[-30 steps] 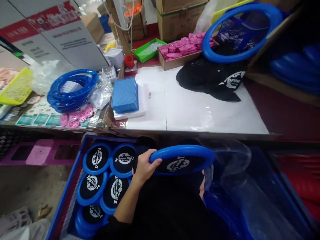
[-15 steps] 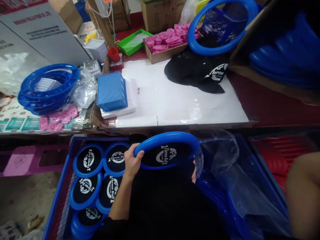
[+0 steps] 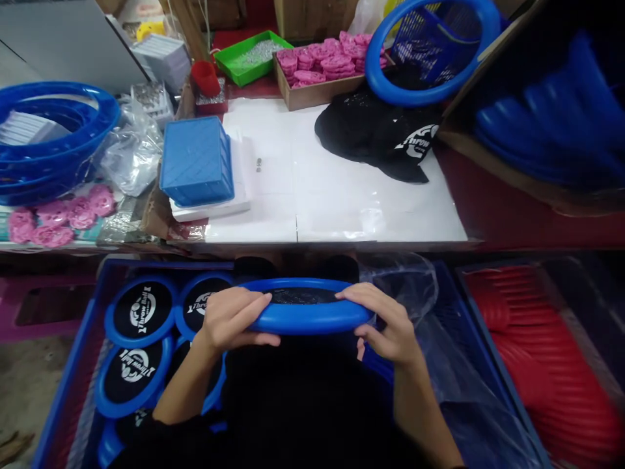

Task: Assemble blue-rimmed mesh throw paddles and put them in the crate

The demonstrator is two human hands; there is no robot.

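Note:
A blue ring with black mesh stretched across it, a throw-ball disc (image 3: 312, 318), is held level in front of my body. My left hand (image 3: 237, 316) grips its left side, thumb below and fingers over the rim. On the opposite side my right hand (image 3: 385, 319) wraps the rim in the same way. The mesh shows at a steep slant, its print unreadable. Left of my left forearm, finished-looking discs (image 3: 140, 311) with white "Throw Ball" print lie in a blue crate (image 3: 73, 365).
Black printed mesh pieces (image 3: 361, 133) and an upright blue ring (image 3: 374, 71) are on the bench. A blue box (image 3: 196, 159), a carton of pink pieces (image 3: 332, 62) and a green tray (image 3: 249, 62) stand there too. Red rings (image 3: 541, 371) fill a crate at right.
The disc has tipped from facing me to nearly flat and come lower. My right hand, mostly hidden before, now shows on its right rim. The view has shifted rightward.

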